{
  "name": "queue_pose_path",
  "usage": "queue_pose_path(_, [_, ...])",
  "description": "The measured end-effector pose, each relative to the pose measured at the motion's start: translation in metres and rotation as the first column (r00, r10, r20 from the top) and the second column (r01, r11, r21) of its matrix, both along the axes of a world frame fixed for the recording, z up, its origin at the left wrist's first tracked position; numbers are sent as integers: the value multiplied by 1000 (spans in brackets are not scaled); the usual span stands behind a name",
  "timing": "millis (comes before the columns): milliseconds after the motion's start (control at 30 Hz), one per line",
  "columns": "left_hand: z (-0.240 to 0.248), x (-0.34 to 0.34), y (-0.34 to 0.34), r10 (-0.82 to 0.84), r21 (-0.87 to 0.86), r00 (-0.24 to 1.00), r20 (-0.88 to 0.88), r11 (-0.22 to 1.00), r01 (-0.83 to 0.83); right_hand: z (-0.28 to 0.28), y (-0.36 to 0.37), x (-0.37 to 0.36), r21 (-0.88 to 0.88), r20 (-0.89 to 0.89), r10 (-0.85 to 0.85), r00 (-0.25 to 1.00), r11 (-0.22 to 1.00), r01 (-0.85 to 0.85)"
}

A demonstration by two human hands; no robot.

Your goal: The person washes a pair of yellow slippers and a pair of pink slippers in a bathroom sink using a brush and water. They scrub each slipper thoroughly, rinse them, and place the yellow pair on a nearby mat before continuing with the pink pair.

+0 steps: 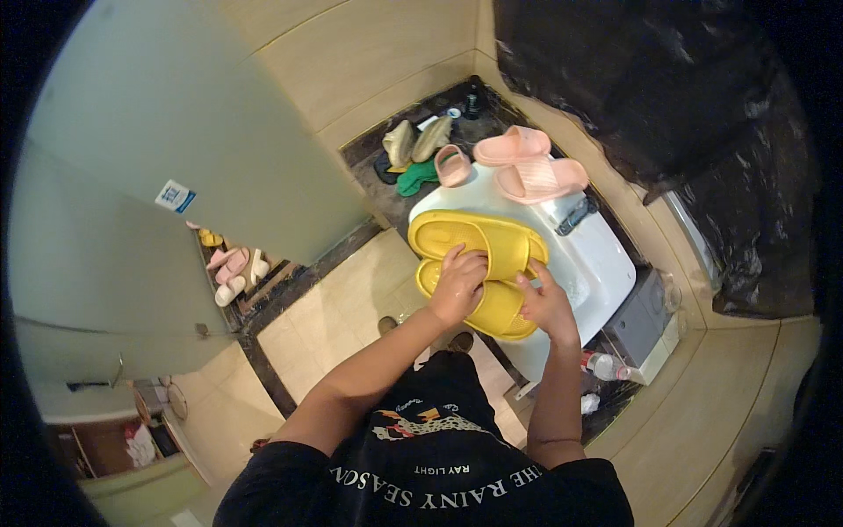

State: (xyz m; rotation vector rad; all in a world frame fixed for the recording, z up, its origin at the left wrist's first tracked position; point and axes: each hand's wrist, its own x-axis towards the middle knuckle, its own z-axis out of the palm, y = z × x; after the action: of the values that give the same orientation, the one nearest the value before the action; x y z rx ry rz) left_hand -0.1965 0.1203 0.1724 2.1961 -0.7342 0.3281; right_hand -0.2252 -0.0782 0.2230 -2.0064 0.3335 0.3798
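A pair of yellow slide slippers lies side by side over the near edge of the white washbasin point(590, 263). My left hand point(458, 288) grips them between the two, its fingers curled at the straps' edge. It rests on the far yellow slipper point(443, 233) and the near yellow slipper point(499, 314). My right hand point(548, 307) holds the pair at the right end, its thumb and forefinger at the gap between them. The fingertips are partly hidden there. Beyond the yellow pair, pink slippers point(540, 178) sit on the basin's far rim, beside a small pink sandal point(452, 165).
Light-coloured shoes point(432, 139) and a green cloth point(415, 179) lie on the dark ledge behind the basin. A clear bottle point(606, 366) lies at the right near a grey box point(634, 318). Frosted glass point(176, 114) stands at the left; black plastic sheeting point(667, 97) hangs at the right.
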Motion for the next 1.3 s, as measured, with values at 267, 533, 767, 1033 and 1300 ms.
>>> queue_pose_path(267, [2,-32,167,130,63,987,92,989,-136,-22,126,35,618,-387,360,849,785,-51])
queue_pose_path(533, [-7,-104,387,486,92,861,152,860,-502,-50,389,20,808,-354,605,713,582,-93])
queue_pose_path(767, [0,-211,527,893,101,420,164,408,-907,-60,590,-17,798,-363,781,509,542,-263])
queue_pose_path(1033, [-20,-262,622,982,163,114,149,89,-983,-83,733,-55,776,-432,801,415,564,-282])
queue_pose_path(1300, [-57,-253,732,969,20,117,-217,124,-992,-100,859,-45,670,-469,714,520,671,-318])
